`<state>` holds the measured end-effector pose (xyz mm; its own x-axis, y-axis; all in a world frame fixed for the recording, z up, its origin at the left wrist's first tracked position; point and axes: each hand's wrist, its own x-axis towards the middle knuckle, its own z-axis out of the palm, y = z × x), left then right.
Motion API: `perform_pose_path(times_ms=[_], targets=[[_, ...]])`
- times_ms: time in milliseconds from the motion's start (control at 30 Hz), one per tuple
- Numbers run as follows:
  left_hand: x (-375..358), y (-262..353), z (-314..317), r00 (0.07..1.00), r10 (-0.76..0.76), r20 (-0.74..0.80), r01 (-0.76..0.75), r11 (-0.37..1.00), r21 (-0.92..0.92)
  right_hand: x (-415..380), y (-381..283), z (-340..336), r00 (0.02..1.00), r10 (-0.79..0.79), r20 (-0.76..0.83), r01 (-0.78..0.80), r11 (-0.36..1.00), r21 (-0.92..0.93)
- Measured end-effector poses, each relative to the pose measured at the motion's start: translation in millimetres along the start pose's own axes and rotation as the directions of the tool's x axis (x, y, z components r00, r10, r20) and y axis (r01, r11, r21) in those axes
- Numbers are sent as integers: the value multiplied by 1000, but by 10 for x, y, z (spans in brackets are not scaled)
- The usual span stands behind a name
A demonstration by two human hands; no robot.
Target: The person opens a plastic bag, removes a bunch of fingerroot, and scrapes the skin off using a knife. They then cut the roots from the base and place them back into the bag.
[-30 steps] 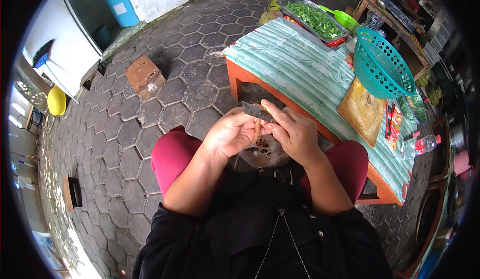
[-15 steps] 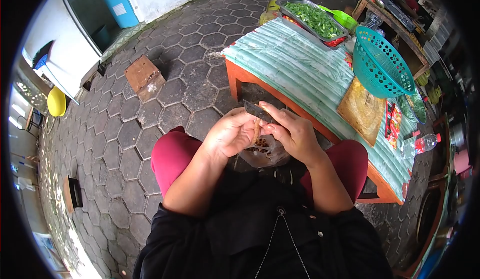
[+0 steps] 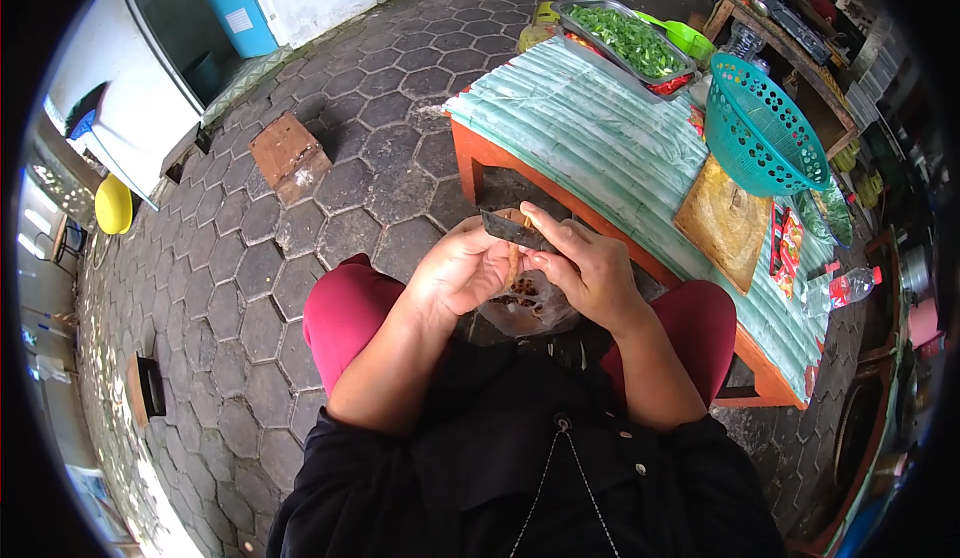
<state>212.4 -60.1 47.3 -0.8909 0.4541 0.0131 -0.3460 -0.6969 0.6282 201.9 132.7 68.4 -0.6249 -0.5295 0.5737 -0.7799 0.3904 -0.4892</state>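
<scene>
My left hand (image 3: 462, 266) is closed around a thin, light-brown, root-like piece (image 3: 514, 261), whose lower end hangs below the fingers. A knife is gripped in my right hand (image 3: 592, 266); its dark, broad blade (image 3: 508, 228) lies across the top of the piece, close to my left fingertips. The handle is hidden in my palm. Under both hands, between my knees, sits a clear plastic bag (image 3: 535, 318) with small brown bits inside.
To the right stands a low orange table with a green-striped cover (image 3: 590, 118). On it are a metal tray of chopped greens (image 3: 628, 40), a teal basket (image 3: 765, 128), a wooden board (image 3: 722, 226) and a plastic bottle (image 3: 850, 288). A small wooden stool (image 3: 288, 156) stands on the paving.
The knife blade has tilted and shifted slightly to the left over the root-like piece, and my right fingers moved with it. My left hand stays almost in place.
</scene>
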Motion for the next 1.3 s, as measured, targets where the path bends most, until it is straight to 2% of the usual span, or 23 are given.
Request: perform_pose_path(times_ms=[67,333,400,567,633,700,833,900,1000,1100,1300], targets=[[-7,18,-12,998,-12,63,12,1000,-6,5,-23,-18,1000,14,9,-15,999,37],[-20,34,78,999,15,50,-15,1000,-12,10,-8,0,1000,-14,-21,16,991,133],[-8,19,48,998,22,51,-22,1000,-2,11,-17,-24,1000,10,15,-12,990,143],[-20,28,27,999,-17,-28,18,999,40,9,-2,-13,1000,20,21,-23,988,150],[-5,13,42,1000,1,-27,0,1000,28,1,3,6,999,28,16,-30,987,156],[2,8,36,1000,19,-23,-18,1000,18,0,9,27,999,44,-8,-41,971,237],[-9,7,26,999,35,6,-35,999,26,-9,35,9,997,69,32,-74,972,221],[-18,23,35,999,41,6,-41,999,33,-14,24,30,997,76,29,-81,924,373],[-42,57,39,1000,-8,-25,8,1000,18,-14,18,62,999,23,-27,-13,945,328],[-33,47,57,1000,13,-14,-12,999,35,-10,39,40,1000,0,1,0,966,258],[-4,31,83,999,45,-13,-45,998,39,-14,24,20,999,27,19,-31,958,286]])
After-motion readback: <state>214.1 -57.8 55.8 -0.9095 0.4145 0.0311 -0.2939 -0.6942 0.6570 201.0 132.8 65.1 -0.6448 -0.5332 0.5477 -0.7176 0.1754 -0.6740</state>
